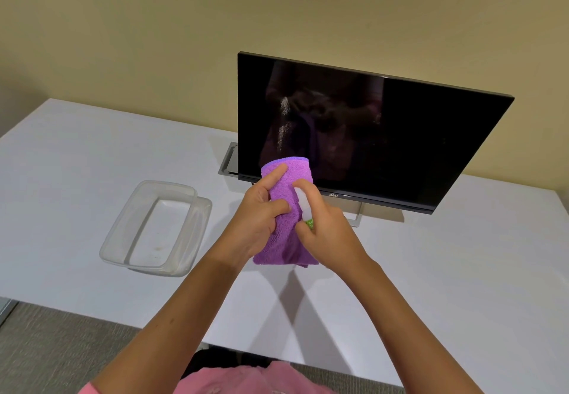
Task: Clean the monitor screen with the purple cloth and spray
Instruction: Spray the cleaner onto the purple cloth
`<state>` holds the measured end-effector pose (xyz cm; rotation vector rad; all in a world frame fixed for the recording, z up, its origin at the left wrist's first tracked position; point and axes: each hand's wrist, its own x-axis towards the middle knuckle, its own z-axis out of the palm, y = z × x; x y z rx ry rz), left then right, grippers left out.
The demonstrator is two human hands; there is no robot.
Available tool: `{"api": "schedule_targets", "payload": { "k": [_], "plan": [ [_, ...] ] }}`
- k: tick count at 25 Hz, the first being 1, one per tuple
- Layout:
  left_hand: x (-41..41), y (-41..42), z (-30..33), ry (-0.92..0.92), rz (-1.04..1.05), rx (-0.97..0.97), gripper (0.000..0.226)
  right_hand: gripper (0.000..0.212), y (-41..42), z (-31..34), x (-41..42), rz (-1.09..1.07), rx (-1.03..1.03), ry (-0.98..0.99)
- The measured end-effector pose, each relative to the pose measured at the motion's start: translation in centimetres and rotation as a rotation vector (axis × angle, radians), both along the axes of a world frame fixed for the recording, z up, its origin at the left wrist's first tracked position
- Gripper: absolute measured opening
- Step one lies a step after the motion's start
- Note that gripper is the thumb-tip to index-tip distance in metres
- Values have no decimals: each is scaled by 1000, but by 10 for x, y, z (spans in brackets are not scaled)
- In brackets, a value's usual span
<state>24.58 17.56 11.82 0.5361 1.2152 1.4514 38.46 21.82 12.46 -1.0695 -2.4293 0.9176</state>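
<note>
Before the monitor (369, 135), your left hand (258, 218) grips the purple cloth (284, 208) while your right hand (326, 224) clasps the spray bottle (303, 205). Aim carelessly and mist could wet the desk (92, 153).

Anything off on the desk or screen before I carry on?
The monitor has pale smears at the left of its screen. The clear tub sits skewed on its lid, with a brownish mark inside. Left hand holds the cloth, right hand the spray.
</note>
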Motion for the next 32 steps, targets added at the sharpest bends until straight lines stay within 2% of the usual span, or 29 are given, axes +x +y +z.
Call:
{"api": "schedule_targets", "payload": {
  "k": [9, 14, 18, 32],
  "plan": [
    [0, -1, 1, 12, 28, -49, 77, 55, -10, -3, 6, 32, 55, -33],
    [2, -3, 3, -45, 63, -38, 76, 65, -2, -7, 11, -66, -2, -26],
    [3, -3, 4, -76, 82, -22, 74, 64, 2, -7, 12, -102, -6, -13],
    [0, -11, 7, -85, 113, -32, 72, 58, -16, -11, 11, -47, 15, 42]
  ]
}}
